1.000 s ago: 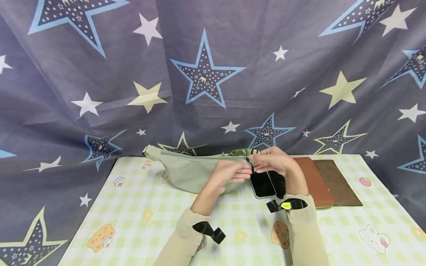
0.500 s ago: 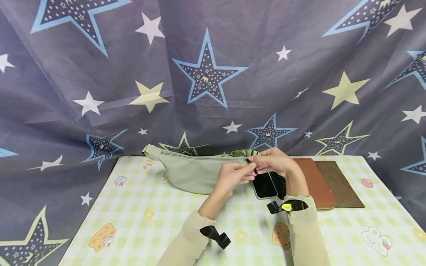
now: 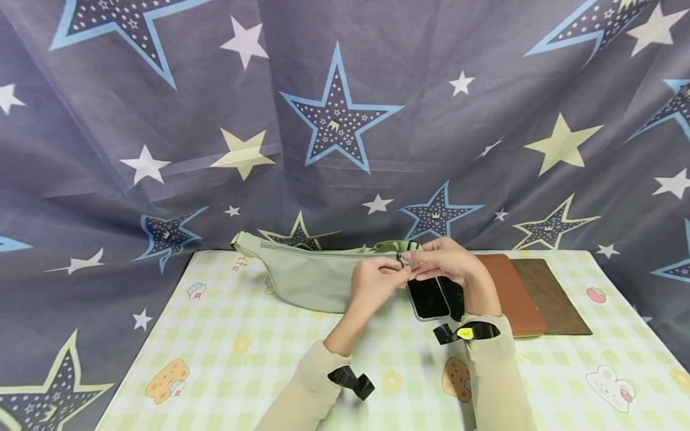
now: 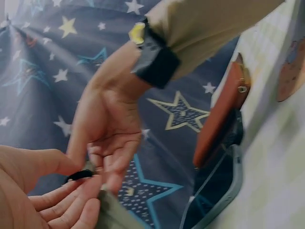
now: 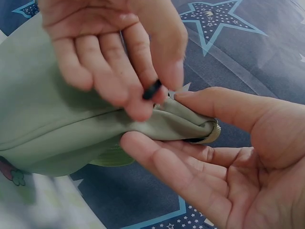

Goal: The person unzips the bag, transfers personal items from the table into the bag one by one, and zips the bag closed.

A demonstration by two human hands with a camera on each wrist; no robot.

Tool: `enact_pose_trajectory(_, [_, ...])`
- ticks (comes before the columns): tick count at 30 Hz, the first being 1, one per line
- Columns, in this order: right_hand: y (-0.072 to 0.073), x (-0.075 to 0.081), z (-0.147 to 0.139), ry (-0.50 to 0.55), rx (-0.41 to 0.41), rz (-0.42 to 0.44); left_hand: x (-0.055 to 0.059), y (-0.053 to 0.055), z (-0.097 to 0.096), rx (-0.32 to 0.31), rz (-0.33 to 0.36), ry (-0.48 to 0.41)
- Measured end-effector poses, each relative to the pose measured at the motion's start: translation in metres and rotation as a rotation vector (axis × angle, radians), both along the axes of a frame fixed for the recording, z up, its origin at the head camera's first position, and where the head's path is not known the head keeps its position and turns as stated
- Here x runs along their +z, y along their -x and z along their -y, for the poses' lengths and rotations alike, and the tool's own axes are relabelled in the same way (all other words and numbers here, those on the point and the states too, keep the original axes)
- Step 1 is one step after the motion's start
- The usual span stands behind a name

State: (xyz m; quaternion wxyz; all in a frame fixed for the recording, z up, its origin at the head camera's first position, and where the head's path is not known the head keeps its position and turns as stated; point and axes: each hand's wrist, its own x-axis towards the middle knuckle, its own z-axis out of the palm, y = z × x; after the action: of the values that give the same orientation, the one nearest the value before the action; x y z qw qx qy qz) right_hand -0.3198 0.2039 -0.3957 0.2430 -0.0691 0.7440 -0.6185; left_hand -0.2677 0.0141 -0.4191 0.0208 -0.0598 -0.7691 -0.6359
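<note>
A pale green waist bag [image 3: 307,278] stands at the back of the table, its zipper running along the top edge. Between thumb and fingertips, my left hand [image 3: 374,281] pinches the black zipper pull [image 5: 152,89] near the bag's right end. My right hand [image 3: 444,261] grips that end, thumb on the upper side and fingers beneath, as the right wrist view shows. In the left wrist view, both hands meet at the bag's tip, and the pull [image 4: 78,176] shows dark between the left fingers. Part of the bag's right side is hidden behind my left hand.
A phone [image 3: 429,299] lies just right of the bag, with a black item [image 3: 454,296] beside it. Farther right, a reddish-brown case [image 3: 520,305] overlaps a dark brown flat item [image 3: 555,293]. A star-patterned curtain [image 3: 345,197] hangs behind the checked tablecloth [image 3: 242,383].
My left hand has moved slightly right and its fingers have curled closer round the zipper pull. The right hand stays on the bag's end, nearly still.
</note>
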Motion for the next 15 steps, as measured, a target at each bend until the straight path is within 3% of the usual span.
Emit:
enact_pose_trajectory(8, [0.001, -0.001, -0.003, -0.012, 0.019, 0.005, 0.015, 0.007, 0.018, -0.059, 0.144, -0.101])
enact_pose_trajectory(15, [0.001, 0.000, -0.002, -0.024, 0.025, 0.011, 0.020, 0.011, 0.034, -0.073, 0.124, -0.164])
